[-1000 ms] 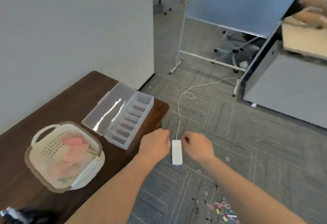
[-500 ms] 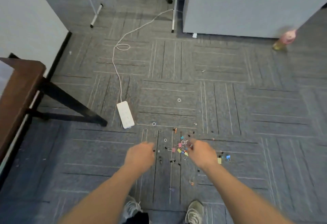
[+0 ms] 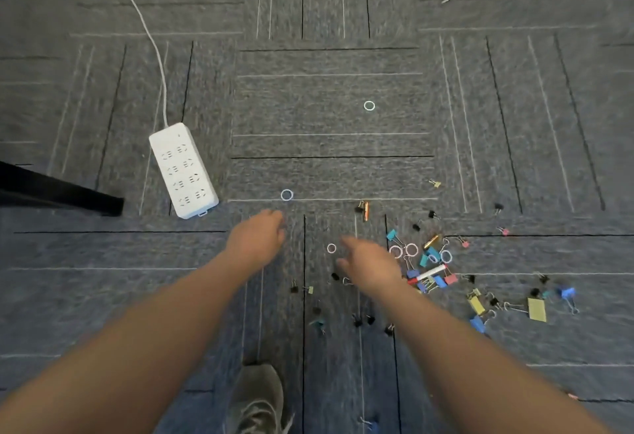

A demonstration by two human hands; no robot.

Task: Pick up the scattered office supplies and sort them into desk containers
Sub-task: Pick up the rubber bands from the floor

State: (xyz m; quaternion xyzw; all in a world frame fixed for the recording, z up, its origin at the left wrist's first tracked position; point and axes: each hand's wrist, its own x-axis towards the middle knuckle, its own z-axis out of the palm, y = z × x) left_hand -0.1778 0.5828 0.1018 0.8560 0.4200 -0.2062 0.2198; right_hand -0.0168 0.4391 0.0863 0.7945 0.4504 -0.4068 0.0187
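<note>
My only view is the head camera, worn high and tipped steeply down at the carpet (image 3: 329,107), wide enough to bend its lines at the edges. Both forearms run up from the bottom corners, the left hand (image 3: 255,240) and right hand (image 3: 368,267) near mid-frame. Beyond the left fingers lies a power strip (image 3: 183,169); right of the right fingers, scattered clips (image 3: 442,272). A shoe (image 3: 257,399) sits directly below. Motion blur softens the hands.

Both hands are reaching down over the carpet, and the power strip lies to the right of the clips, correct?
Not quite. The head view shows the power strip left of the clips. Both the left hand and right hand do reach down over the carpet.
</note>
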